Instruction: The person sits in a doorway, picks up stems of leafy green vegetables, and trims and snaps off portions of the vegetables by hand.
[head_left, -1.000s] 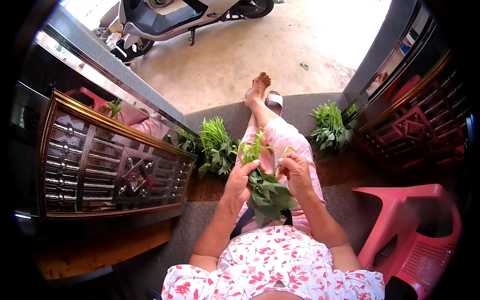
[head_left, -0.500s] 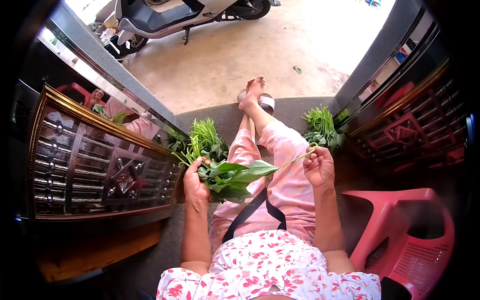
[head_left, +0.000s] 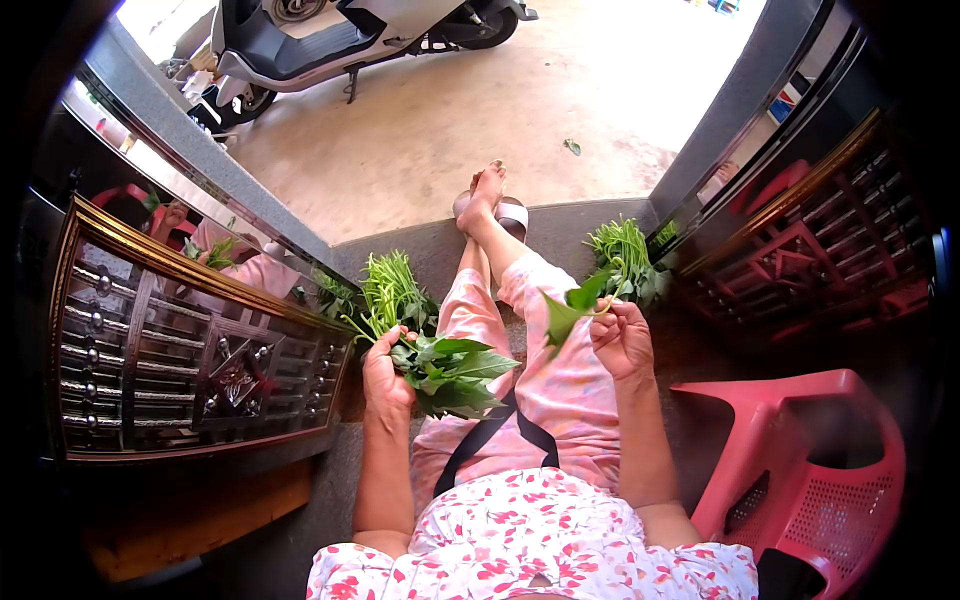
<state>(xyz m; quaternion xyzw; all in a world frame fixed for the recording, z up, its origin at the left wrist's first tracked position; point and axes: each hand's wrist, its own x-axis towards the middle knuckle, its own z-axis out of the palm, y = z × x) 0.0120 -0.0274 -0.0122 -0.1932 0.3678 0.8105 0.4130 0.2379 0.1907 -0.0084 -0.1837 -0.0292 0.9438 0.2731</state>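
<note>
My left hand (head_left: pixel 389 375) is closed round a bunch of leafy greens (head_left: pixel 455 372), its leaves pointing right over my lap and the thin stems sticking out past the thumb. In my right hand (head_left: pixel 623 338), thumb and fingers pinch the stem of a single leafy sprig (head_left: pixel 568 312), whose leaves hang to the left, apart from the bunch. Beyond my left hand, a pile of greens (head_left: pixel 392 288) rests on the floor beside my leg. A second pile of greens (head_left: pixel 625 262) lies past my right hand.
A pink plastic chair (head_left: pixel 800 470) stands close on my right. Ornate door panels (head_left: pixel 200 370) flank both sides. My crossed legs (head_left: pixel 500 290) stretch to the stone threshold (head_left: pixel 400 236). Outside are a parked scooter (head_left: pixel 350 50) and a loose leaf (head_left: pixel 572 147).
The sprig in my right hand has come away from the bunch, and its leaves have swung up toward the right hand. My left hand still grips the bunch. The view has shifted slightly.
</note>
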